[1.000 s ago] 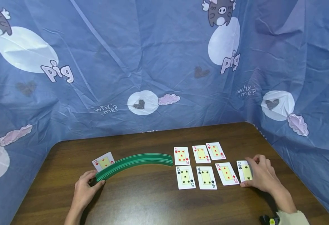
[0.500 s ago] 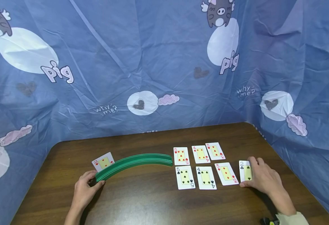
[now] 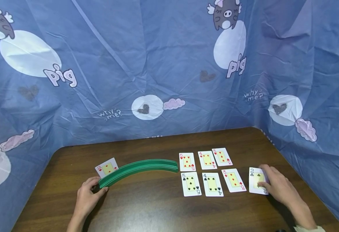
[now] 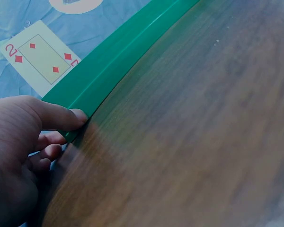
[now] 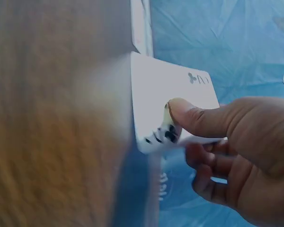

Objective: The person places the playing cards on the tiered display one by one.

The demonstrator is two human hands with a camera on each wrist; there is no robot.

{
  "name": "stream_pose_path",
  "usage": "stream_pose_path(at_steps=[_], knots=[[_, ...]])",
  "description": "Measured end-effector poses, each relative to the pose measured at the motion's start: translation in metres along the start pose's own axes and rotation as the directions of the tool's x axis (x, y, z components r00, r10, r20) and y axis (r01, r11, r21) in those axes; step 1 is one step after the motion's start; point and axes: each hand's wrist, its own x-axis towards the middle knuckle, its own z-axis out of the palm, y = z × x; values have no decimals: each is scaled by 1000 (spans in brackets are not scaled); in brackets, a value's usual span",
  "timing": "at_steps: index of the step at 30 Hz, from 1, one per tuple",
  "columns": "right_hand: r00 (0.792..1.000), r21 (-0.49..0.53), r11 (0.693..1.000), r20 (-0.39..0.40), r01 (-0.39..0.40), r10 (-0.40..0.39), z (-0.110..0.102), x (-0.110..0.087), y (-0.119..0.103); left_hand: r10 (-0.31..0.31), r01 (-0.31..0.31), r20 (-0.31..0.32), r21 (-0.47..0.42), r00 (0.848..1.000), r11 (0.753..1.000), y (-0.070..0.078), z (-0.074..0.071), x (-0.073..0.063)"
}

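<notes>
- The left hand (image 3: 86, 193) grips the left end of the green curved card holder (image 3: 140, 166), thumb on its near side and fingers curled on the other.
- The right hand (image 3: 283, 190), well to the right of the holder, pinches the two of clubs (image 3: 255, 183), thumb on the printed face and fingers behind; the right wrist view shows this card tilted and partly blurred.
- The two of diamonds (image 3: 107, 167) shows behind the holder's left part, face toward the person, its lower edge hidden by the green wall; whether it sits in a slot cannot be told.
- The five of hearts (image 3: 187, 162) lies face up just beside the holder's right end.
- Farther right of the holder, in the same row, lie the four of diamonds (image 3: 207, 160) and the three of hearts (image 3: 222, 157), their edges touching or nearly so.
- A nearer row, also right of the holder, has the five of spades (image 3: 191, 184), the four of spades (image 3: 212, 184) and the slightly turned three of diamonds (image 3: 233, 180).
- The brown wood-grain table (image 3: 157, 209) lies under the holder.
- Behind the holder hangs a creased blue cloth (image 3: 99, 64) printed with pigs, hearts and the words "pig" and "why me?".
</notes>
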Motion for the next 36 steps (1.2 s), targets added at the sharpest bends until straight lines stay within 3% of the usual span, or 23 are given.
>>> stream_pose_path(at_steps=[5,12,18,22,29,36], knots=[[999,40,999,28,-22,21,-10,-1,7,-7,7,3,9,1000,1000,-1,0,1],[997,75,996,-64,57,-52,-16,-9,13,4,-4,-14,3,1000,1000,-1,1,0],[999,143,989,-42,18,-12,-21,-12,13,-5,5,-6,8,1000,1000,-2,2,1],[997,153,988,-81,28,-16,-24,-9,12,-13,13,9,2,1000,1000,-2,2,1],[991,200,979,-130,47,-21,-29,5,-5,-22,22,26,0,999,1000,-2,0,2],[990,326,942,-130,86,-45,-33,26,-36,-39,39,42,-4,998,999,-2,0,2]])
